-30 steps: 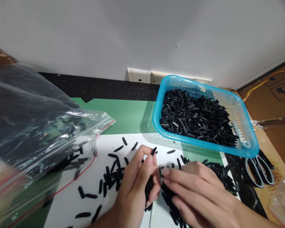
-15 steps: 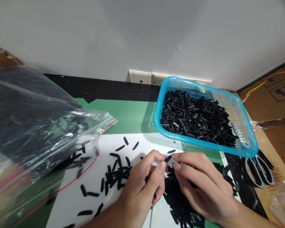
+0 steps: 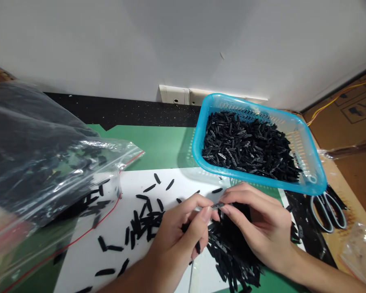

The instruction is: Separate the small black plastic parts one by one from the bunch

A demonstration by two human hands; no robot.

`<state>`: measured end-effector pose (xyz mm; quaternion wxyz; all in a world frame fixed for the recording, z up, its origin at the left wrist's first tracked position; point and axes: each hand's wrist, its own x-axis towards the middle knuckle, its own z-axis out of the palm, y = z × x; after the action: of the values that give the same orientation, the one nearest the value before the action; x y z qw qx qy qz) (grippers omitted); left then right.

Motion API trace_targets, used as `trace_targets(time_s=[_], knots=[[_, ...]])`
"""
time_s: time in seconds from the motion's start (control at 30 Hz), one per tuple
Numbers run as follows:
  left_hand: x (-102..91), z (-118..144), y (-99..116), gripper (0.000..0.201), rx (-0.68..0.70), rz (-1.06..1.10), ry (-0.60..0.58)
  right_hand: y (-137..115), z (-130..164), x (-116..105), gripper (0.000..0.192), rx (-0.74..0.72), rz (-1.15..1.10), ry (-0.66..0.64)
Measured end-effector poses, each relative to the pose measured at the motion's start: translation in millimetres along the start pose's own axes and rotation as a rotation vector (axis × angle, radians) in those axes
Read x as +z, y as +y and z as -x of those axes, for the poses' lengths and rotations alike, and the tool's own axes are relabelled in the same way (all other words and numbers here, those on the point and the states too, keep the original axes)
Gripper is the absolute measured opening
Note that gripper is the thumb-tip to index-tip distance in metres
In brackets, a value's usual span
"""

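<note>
My left hand (image 3: 181, 234) and my right hand (image 3: 258, 221) meet over a white sheet (image 3: 110, 228), fingertips pinching one small black plastic piece (image 3: 217, 205) between them. My left palm also holds a few more black pieces. Under and right of my hands lies a heap of loose black pieces (image 3: 232, 252), with others scattered on the sheet (image 3: 143, 221). A blue plastic basket (image 3: 305, 162) full of the same black parts stands just beyond my right hand.
A large clear zip bag (image 3: 45, 162) of black pieces lies at the left, its mouth open onto the sheet. Scissors (image 3: 329, 205) lie right of the basket. A small clear bag (image 3: 358, 248) sits at the right edge. The white wall is close behind.
My hands came together and rose slightly: first apart with pieces at the fingertips, now both pinch one piece. The right hand lifted off the heap.
</note>
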<state>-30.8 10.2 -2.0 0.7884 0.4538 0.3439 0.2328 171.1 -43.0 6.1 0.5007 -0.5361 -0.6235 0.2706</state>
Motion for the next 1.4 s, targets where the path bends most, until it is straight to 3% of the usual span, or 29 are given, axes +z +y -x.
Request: trace_targets(time_s=[0.2,0.4,0.7,0.97,1.4], knots=[[-0.7,-1.7,-1.7,0.049,0.042,0.015,0.025,1.1,1.8,-0.7,0.021,0.011,-0.027,0.035],[-1.1,-2.9,-2.0,0.071,-0.032,0.038,-0.001,0.3,-0.3,-1.6,0.024,-0.039,-0.066,0.023],[-6.7,2.2,-2.2,0.067,-0.038,0.074,-0.065,-1.2,-2.6,-2.3,0.023,-0.118,-0.084,-0.016],[-3.7,1.1,-2.8,0.063,-0.011,-0.031,-0.073,2.9,-3.1,-3.8,0.022,-0.301,0.087,-0.083],[-2.5,0.9,-0.9,0.051,-0.01,0.019,-0.074,5.5,-4.3,-0.8,0.018,-0.083,-0.072,-0.084]])
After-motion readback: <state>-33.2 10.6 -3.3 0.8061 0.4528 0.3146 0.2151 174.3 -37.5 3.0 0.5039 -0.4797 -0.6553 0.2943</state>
